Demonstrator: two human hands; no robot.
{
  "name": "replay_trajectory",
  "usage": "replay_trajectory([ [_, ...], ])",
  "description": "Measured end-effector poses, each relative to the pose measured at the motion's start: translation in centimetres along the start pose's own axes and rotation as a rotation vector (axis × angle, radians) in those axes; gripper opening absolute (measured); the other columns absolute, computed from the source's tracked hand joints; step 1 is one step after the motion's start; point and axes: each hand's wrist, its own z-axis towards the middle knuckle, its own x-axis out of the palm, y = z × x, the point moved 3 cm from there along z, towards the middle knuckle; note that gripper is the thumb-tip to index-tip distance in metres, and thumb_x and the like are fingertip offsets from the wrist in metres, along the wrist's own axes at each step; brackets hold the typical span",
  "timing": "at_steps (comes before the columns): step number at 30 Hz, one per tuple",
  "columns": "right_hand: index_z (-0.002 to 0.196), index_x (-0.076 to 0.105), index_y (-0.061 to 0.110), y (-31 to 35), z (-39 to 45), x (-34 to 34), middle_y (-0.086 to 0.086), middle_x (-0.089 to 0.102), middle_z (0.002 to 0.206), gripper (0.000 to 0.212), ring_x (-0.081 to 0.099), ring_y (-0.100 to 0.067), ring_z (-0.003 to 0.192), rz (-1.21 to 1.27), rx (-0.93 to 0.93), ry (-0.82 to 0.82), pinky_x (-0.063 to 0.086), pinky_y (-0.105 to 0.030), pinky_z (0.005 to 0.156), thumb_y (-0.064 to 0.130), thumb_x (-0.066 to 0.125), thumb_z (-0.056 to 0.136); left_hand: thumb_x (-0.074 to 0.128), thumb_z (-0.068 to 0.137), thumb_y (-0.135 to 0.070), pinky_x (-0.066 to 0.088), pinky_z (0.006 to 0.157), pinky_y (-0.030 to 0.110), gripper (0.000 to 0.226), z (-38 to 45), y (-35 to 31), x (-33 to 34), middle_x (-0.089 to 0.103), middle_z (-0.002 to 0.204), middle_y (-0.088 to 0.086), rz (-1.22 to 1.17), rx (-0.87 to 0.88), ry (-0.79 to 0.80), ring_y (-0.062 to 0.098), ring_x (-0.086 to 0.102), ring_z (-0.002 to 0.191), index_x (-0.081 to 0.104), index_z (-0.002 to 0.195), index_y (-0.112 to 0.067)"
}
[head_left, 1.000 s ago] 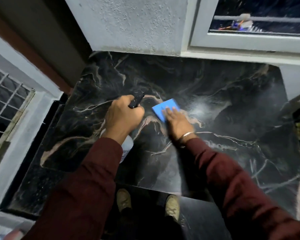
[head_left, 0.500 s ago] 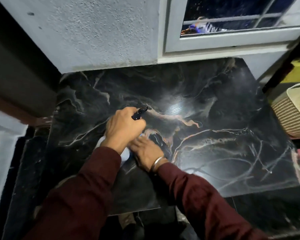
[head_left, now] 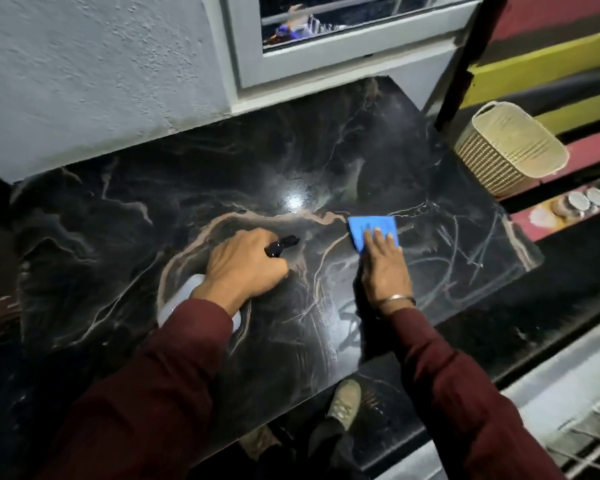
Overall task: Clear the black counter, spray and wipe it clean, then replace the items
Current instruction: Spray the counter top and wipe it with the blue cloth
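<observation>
Black counter [head_left: 413, 161] wet-streaked; cream basket [head_left: 510, 147] beside

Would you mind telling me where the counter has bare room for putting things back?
The counter is bare along the wall and window frame, and at its right end. Only the middle front is taken: left hand gripping the spray bottle, right hand on the blue cloth.

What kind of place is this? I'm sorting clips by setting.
Probably a home's utility or service corner, though that is a guess: a black marble-patterned counter set against a rough plastered wall under a white-framed window, with a cream plastic laundry basket beside it.
</observation>
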Motion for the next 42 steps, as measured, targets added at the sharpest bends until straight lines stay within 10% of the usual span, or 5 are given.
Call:
replay_trajectory([
  [9, 0.150, 0.021, 0.004, -4.8, 6.7, -2.7, -0.019, 0.023, 0.155, 0.066, 0.021, -0.044, 0.141, -0.073, 0.256, 0.022, 0.016, -0.047, 0.116, 0.018, 0.047, 0.091, 0.056, 0.083, -0.029, 0.045, 0.078, 0.039, 0.012, 1.9, -3.4, 1.4, 0.069, 0.101, 0.007, 0.024, -0.050, -0.031, 0.036, 0.061, 0.093, 0.062, 0.084, -0.019],
  [20, 0.140, 0.047, 0.017, 6.6, -3.7, 2.5, -0.008, 0.047, 0.145, 0.052, 0.043, -0.033, 0.133, 0.046, -0.839, 0.265, 0.031, -0.046, 0.111, 0.024, 0.054, 0.090, 0.057, 0.075, -0.024, 0.046, 0.075, 0.039, 0.017, 5.8, -4.5, -1.5, 0.069, 0.093, 0.018, -0.099, -0.228, -0.312, 0.043, 0.062, 0.094, 0.066, 0.087, -0.014],
  [27, 0.149, 0.026, 0.009, -5.3, 11.1, -2.0, -0.017, 0.027, 0.155, 0.061, 0.025, -0.042, 0.140, -0.069, -0.093, 0.035, 0.022, -0.049, 0.113, 0.016, 0.043, 0.091, 0.056, 0.073, -0.026, 0.044, 0.069, 0.038, 0.013, 6.0, -5.2, -0.9, 0.064, 0.078, 0.008, -0.100, -0.250, -0.313, 0.040, 0.059, 0.082, 0.061, 0.080, -0.016],
  [37, 0.139, 0.049, 0.018, 3.7, -6.8, 1.7, -0.003, 0.048, 0.145, 0.052, 0.043, -0.027, 0.135, 0.028, -0.904, 0.255, 0.031, -0.041, 0.112, 0.021, 0.036, 0.089, 0.056, 0.077, -0.027, 0.051, 0.077, 0.041, 0.016, 5.7, -7.2, 0.2, 0.070, 0.091, 0.016, -0.112, -0.179, -0.293, 0.043, 0.062, 0.092, 0.064, 0.085, -0.015],
  [42, 0.141, 0.045, 0.009, -8.7, 2.6, -1.8, -0.017, 0.048, 0.142, 0.055, 0.046, -0.041, 0.129, -0.053, -0.349, -0.030, 0.032, -0.049, 0.112, 0.010, 0.048, 0.086, 0.056, 0.080, -0.030, 0.044, 0.070, 0.037, 0.017, 4.7, -6.8, 0.3, 0.068, 0.087, 0.011, -0.117, -0.130, -0.260, 0.039, 0.059, 0.085, 0.065, 0.085, -0.017],
])
